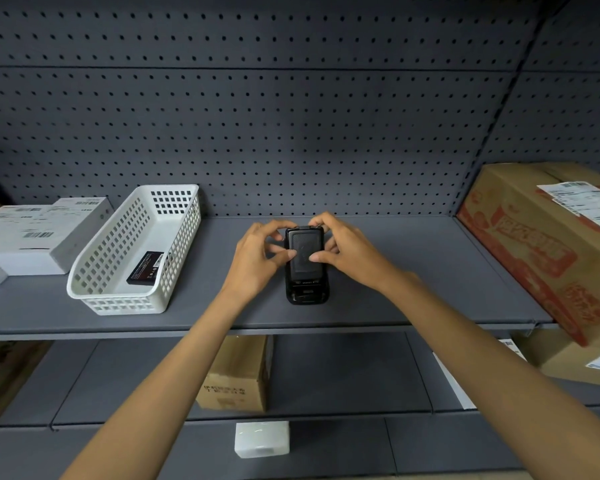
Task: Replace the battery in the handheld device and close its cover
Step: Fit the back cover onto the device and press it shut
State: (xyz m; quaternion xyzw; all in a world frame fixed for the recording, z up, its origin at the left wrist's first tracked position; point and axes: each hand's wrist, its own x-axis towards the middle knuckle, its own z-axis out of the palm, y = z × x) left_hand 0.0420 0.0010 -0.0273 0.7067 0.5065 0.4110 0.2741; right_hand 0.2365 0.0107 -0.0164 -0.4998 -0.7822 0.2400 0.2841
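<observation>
A black handheld device [305, 268] lies back-up on the grey shelf [413, 271], its black cover in place over the back. My left hand [260, 258] grips the device's left side, thumb pressed on the cover. My right hand [347, 252] holds the right side, its thumb also on the cover and fingers curled over the top edge. A flat black battery [145, 268] lies in the white perforated basket [94, 289] to the left.
White boxes with labels [32, 237] sit at the far left. A large printed cardboard box [551, 244] stands at the right end of the shelf. Below are a small cardboard box [238, 375] and a white block [261, 439]. Pegboard backs the shelf.
</observation>
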